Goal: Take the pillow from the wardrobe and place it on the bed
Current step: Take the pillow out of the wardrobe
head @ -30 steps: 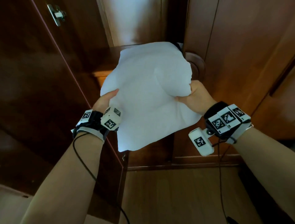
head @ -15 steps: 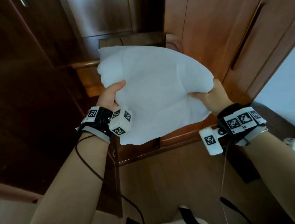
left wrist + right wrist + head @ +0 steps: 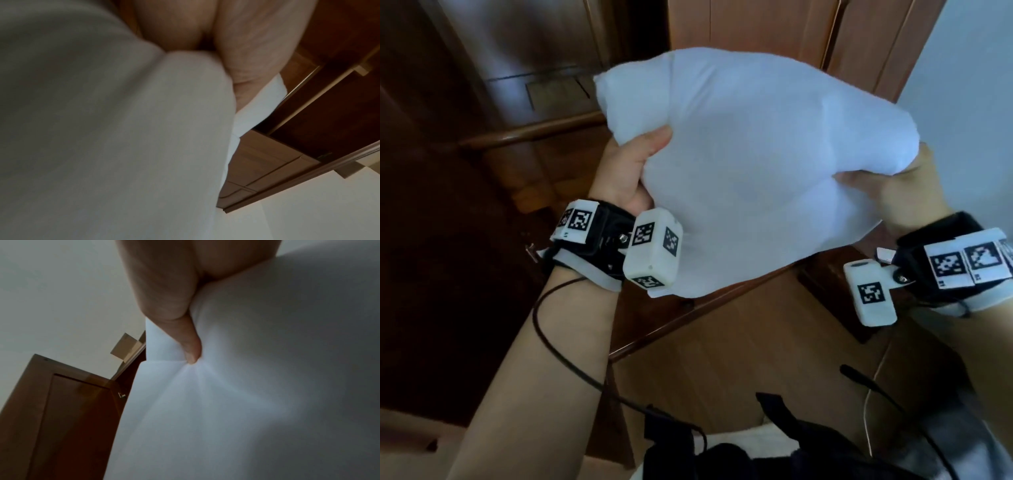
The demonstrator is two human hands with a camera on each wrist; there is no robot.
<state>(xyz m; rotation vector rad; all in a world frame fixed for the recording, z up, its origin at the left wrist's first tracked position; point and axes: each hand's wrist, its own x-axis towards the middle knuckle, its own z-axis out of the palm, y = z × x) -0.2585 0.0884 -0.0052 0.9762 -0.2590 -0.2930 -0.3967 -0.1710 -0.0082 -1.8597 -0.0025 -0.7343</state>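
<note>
A soft white pillow (image 3: 750, 164) hangs in the air in front of the brown wooden wardrobe (image 3: 544, 89), clear of its shelf. My left hand (image 3: 630, 171) grips the pillow's left edge with the thumb on top. My right hand (image 3: 893, 192) pinches its right edge, fingers under the fabric. In the left wrist view the pillow (image 3: 102, 129) fills most of the picture below my left hand (image 3: 226, 40). The right wrist view shows my right hand (image 3: 176, 308), a fingertip dug into the creased pillow (image 3: 246, 386). No bed is in view.
The open wardrobe door (image 3: 431, 222) stands dark at my left. Closed wardrobe panels (image 3: 774, 31) lie behind the pillow, and a pale wall (image 3: 969, 68) is at the right. Wooden floor (image 3: 739, 359) spreads below. Cables (image 3: 558, 342) trail from both wrists.
Both hands have drawn the pillow out of the wardrobe and carried it to the right. The view has swung right, bringing the pale wall in.
</note>
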